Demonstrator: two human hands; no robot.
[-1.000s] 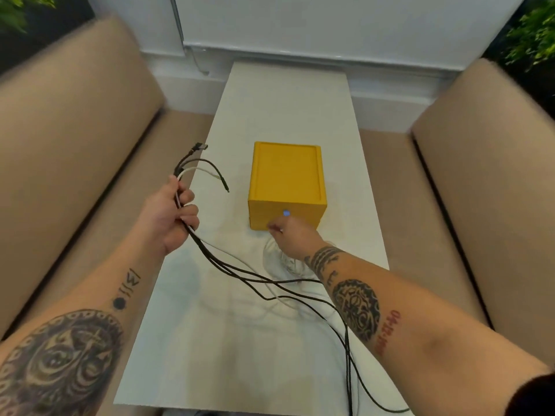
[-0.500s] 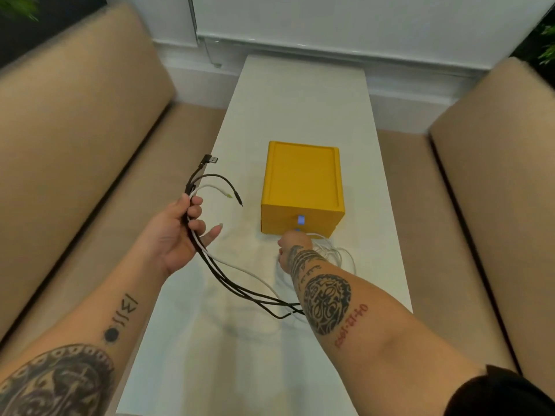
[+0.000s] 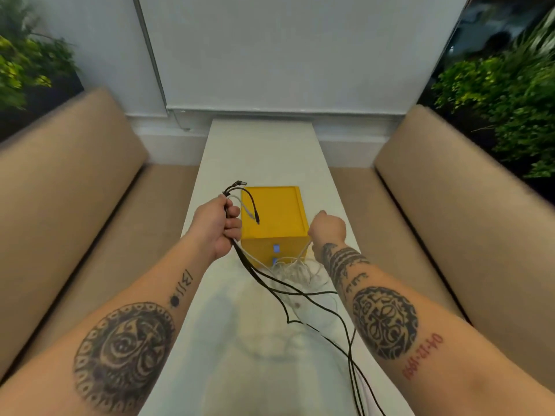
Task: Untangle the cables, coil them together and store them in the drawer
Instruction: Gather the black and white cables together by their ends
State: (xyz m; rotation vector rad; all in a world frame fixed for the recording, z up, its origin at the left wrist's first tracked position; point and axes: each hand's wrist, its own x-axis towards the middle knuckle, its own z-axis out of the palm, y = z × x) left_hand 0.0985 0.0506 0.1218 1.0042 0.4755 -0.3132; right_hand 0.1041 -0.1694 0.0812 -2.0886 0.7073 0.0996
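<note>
My left hand (image 3: 217,228) is closed around a bunch of black cables (image 3: 288,292), held up left of the yellow drawer box (image 3: 274,216). Their plug ends stick out above my fist; the long parts trail down over the white table (image 3: 264,151) toward its near edge. My right hand (image 3: 327,228) is a fist at the box's right front corner, pinching a thin white cable (image 3: 306,250). A loose pile of white cable (image 3: 297,270) lies in front of the box. The drawer front with a small blue handle (image 3: 276,248) looks shut.
Beige sofa benches (image 3: 75,187) run along both sides of the narrow table. A white wall and blind stand behind it. Green plants (image 3: 510,94) fill the far corners.
My left hand has closed fully on the black cables and lifted them toward the box. My right hand has risen from the table in front of the box, pulling white cable up with it.
</note>
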